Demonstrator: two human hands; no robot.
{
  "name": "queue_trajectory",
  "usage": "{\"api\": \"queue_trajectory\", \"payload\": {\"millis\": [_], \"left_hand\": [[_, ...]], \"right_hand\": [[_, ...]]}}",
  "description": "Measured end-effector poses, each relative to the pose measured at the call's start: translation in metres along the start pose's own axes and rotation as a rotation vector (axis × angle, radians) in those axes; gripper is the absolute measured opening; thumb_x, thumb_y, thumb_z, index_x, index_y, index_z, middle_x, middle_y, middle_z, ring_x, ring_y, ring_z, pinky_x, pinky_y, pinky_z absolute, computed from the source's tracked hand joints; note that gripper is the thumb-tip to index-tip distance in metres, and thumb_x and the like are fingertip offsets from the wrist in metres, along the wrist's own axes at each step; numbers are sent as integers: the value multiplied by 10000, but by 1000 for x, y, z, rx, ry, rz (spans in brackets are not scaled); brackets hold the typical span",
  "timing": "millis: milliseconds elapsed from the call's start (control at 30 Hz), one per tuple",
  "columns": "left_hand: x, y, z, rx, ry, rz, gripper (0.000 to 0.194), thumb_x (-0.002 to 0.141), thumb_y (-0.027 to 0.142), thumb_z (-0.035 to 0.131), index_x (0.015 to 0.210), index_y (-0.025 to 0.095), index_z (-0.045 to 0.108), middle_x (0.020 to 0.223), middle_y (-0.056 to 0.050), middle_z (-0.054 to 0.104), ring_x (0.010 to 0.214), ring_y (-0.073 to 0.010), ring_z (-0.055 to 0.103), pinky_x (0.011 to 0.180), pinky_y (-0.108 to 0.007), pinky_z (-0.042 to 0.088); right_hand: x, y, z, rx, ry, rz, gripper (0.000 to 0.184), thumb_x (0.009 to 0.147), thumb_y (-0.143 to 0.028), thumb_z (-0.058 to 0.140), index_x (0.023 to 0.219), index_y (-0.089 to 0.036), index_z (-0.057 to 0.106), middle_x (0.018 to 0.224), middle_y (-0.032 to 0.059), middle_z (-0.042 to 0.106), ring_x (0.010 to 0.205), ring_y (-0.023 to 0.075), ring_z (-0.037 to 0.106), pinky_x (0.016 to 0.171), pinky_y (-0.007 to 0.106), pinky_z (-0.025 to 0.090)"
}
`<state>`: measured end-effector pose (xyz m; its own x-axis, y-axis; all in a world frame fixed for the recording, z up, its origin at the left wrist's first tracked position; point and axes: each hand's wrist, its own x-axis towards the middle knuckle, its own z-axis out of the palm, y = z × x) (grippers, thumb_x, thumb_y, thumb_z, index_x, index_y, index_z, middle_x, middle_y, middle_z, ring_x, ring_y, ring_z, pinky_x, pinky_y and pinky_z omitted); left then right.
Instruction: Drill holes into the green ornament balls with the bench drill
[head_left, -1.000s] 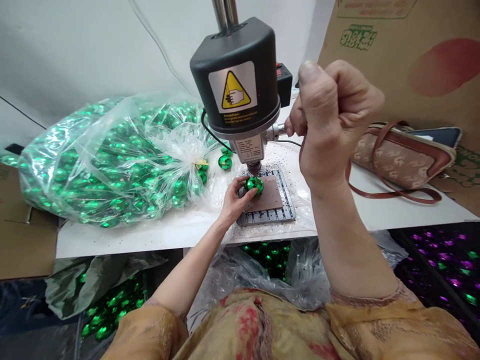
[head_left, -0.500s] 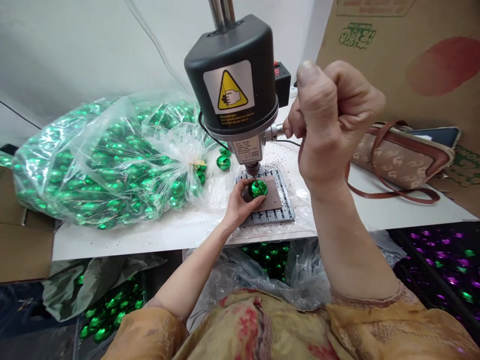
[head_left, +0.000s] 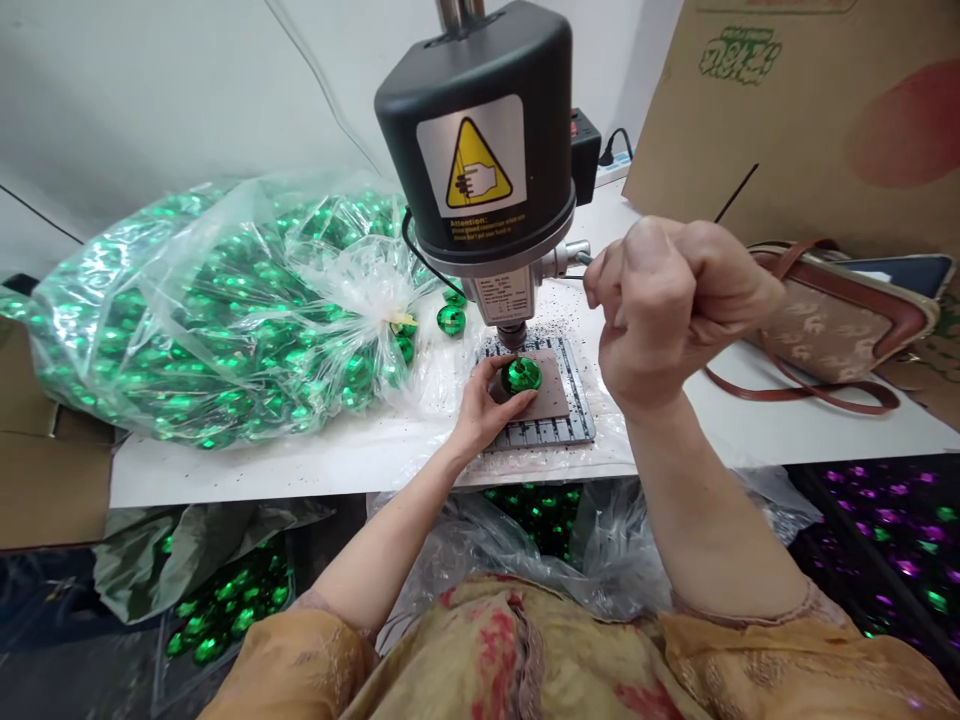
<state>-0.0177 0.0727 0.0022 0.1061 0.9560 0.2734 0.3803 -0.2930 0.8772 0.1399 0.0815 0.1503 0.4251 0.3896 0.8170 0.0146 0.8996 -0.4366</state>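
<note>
Under the black drill press (head_left: 480,140), my left hand (head_left: 484,408) grips a shiny green faceted bauble (head_left: 523,374) between thumb and fingers. The bauble rests on a flat brownish board (head_left: 551,400) over the slotted metal base (head_left: 576,425). Directly above it is the drill chuck (head_left: 512,335), close to its top. My right hand (head_left: 667,300) is closed in a fist beside the feed shaft (head_left: 574,255), around the drill press lever, whose grip is mostly hidden by the fingers. A thin dark rod (head_left: 736,193) shows behind that fist.
A tied clear bag (head_left: 225,310) full of green baubles lies at left, with a loose bauble (head_left: 451,320) beside it. A handbag (head_left: 855,310) and a cardboard box (head_left: 765,130) stand at right. Dark shavings dot the white table (head_left: 247,475). Bins of baubles (head_left: 225,610) sit below.
My right hand has come down from a higher position beside the drill press. The left hand still holds the bauble in place. The view has shifted slightly.
</note>
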Motion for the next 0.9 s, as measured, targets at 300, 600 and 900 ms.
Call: {"api": "queue_trajectory", "payload": {"millis": [300, 600, 900], "left_hand": [[0, -4, -1, -15, -19, -10, 528, 763, 401, 820, 1204, 217, 596, 1216, -97, 669, 1157, -269, 634, 1025, -415, 489], [0, -4, -1, 1, -24, -5, 517, 764, 384, 822, 1197, 216, 595, 1190, -95, 665, 1139, -269, 634, 1000, -407, 494], [-1, 0, 3, -30, -7, -9, 510, 772, 390, 813, 1196, 218, 587, 1188, -86, 665, 1124, -254, 641, 994, -394, 508]], "right_hand": [[-8, 9, 0, -28, 66, -76, 577, 887, -405, 582, 547, -200, 163, 466, -46, 217, 410, 57, 220, 411, 298, 257], [-13, 14, -5, 54, 49, -171, 537, 842, -252, 599, 527, -182, 170, 462, -50, 228, 406, 52, 240, 399, 275, 261], [-18, 15, -6, 65, 24, -198, 508, 849, -197, 576, 532, -186, 179, 456, -59, 231, 392, 50, 242, 415, 281, 282]]}}
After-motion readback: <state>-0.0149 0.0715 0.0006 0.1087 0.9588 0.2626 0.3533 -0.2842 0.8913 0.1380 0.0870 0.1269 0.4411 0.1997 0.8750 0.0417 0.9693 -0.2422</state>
